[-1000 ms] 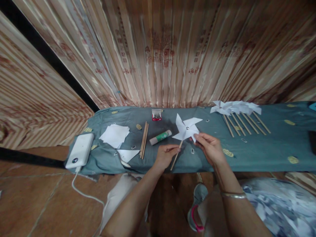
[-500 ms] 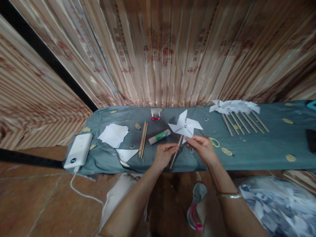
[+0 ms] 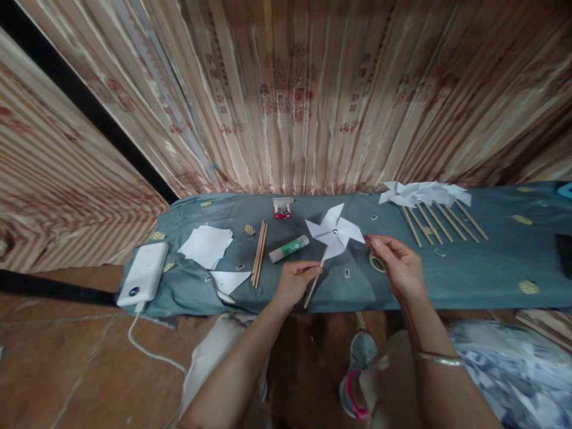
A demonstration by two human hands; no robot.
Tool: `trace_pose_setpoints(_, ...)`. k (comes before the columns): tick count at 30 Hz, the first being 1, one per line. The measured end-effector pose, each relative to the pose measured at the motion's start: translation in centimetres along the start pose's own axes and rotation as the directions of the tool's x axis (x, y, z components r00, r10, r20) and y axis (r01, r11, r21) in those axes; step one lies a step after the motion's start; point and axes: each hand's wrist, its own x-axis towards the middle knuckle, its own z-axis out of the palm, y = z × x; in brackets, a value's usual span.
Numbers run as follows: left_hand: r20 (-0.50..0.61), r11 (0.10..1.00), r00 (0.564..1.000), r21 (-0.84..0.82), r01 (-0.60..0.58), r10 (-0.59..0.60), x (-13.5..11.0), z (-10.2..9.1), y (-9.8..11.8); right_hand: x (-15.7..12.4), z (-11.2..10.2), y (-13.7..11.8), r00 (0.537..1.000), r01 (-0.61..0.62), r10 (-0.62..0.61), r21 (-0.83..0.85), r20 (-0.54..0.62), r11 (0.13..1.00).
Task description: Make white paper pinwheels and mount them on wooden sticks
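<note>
One pinwheel (image 3: 335,239), stick (image 3: 311,291) pinched in L hand (image 3: 295,282), R hand (image 3: 401,263) nr blade tip (image 3: 357,235), can't tell grip.

A plain, shiny silver-toned bangle (image 3: 440,359) is worn on the right forearm (image 3: 431,325), a bit up from the right hand (image 3: 402,265). Kinda off-white trousers (image 3: 210,354) are worn too, and a grey sneaker (image 3: 363,350) with a bright pink band (image 3: 350,390) can be spotted down below.
</note>
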Motion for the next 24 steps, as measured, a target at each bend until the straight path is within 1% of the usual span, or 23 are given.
trace_pose_setpoints(3,0.005,1.000,1.000,-0.014,0.016,-0.016,0.0,0.3,-0.1,0.2,0.6,0.2,0.999,-0.005,0.002,0.079,0.039,0.997)
trace_pose_setpoints(7,-0.013,0.999,1.000,-0.032,0.022,-0.022,0.1,0.6,-0.2,0.0,1.4,0.4,0.999,-0.023,0.020,0.107,0.028,0.994)
trace_pose_setpoints(11,-0.034,0.999,0.999,-0.041,0.008,-0.009,0.2,0.6,0.0,-0.5,2.0,0.2,0.997,-0.061,0.054,0.129,0.056,0.990)
trace_pose_setpoints(15,-0.058,1.000,0.998,-0.024,-0.010,0.009,0.1,0.6,0.1,-1.2,2.6,0.0,0.993,-0.070,0.059,0.112,0.101,0.991)
trace_pose_setpoints(19,-0.053,0.999,0.998,-0.025,-0.027,0.026,0.1,0.6,0.0,-1.6,3.1,-0.1,0.989,-0.073,0.061,0.079,0.136,0.994)
trace_pose_setpoints(24,-0.069,1.000,0.998,-0.006,-0.007,0.007,0.2,0.7,0.0,-2.0,3.5,-0.1,0.983,-0.055,0.044,0.057,0.179,0.997)
